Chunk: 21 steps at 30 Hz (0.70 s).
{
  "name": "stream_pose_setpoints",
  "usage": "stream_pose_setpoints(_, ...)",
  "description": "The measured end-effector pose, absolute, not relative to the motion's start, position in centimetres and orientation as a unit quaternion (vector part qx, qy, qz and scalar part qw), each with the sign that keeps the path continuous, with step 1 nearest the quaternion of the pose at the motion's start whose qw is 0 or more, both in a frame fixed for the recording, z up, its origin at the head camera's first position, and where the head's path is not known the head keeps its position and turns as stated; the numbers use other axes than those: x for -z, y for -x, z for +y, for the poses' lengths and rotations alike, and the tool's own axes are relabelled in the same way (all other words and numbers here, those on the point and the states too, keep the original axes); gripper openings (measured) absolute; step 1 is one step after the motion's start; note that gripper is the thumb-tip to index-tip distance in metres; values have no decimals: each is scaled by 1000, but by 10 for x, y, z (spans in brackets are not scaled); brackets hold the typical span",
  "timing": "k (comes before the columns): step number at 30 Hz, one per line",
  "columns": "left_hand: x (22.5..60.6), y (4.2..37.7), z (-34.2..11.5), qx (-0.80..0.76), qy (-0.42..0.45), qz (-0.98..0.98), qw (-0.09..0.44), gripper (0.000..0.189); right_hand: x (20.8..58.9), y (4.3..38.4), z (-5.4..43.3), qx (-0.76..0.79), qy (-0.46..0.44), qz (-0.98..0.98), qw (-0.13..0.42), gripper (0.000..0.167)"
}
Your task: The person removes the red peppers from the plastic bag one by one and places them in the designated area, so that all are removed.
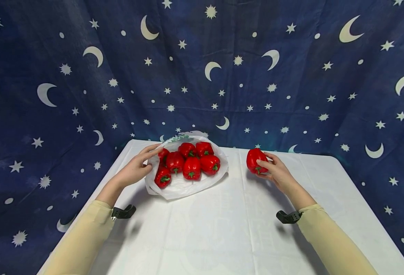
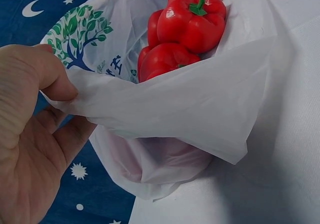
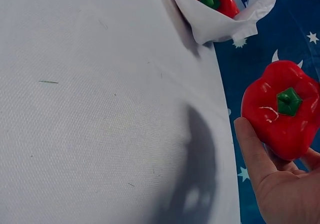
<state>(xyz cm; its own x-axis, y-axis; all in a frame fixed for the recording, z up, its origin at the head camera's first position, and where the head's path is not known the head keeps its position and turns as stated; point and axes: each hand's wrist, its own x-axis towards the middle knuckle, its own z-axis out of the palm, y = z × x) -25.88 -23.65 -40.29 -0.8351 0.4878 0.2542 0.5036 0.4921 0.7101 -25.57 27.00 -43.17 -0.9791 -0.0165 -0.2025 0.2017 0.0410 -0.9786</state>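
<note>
A white plastic bag (image 1: 184,187) lies on the table with its mouth spread, several red bell peppers (image 1: 192,168) inside it. My left hand (image 1: 137,167) pinches the left edge of the bag's mouth between thumb and fingers. In the left wrist view the bag's rim (image 2: 170,102) is drawn up beside the peppers, and a green tree print shows on its inner wall. To the right of the bag, my right hand (image 1: 280,172) grips a single red bell pepper (image 1: 255,160). The right wrist view shows that pepper's green stem (image 3: 289,101) and a pale thin mark beside it.
A white cloth covers the table (image 1: 202,233). Behind its far edge hangs a dark blue curtain (image 1: 188,76) with moons and stars. Small green bits (image 3: 48,82) lie on the cloth. Each wrist wears a black band (image 1: 123,212).
</note>
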Motion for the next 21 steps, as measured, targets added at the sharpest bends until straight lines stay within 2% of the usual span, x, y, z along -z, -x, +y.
stream_pose_setpoints(21, 407, 262, -235, 423, 283, -861, 11, 77, 440, 269, 275, 691, -97, 709, 103, 91)
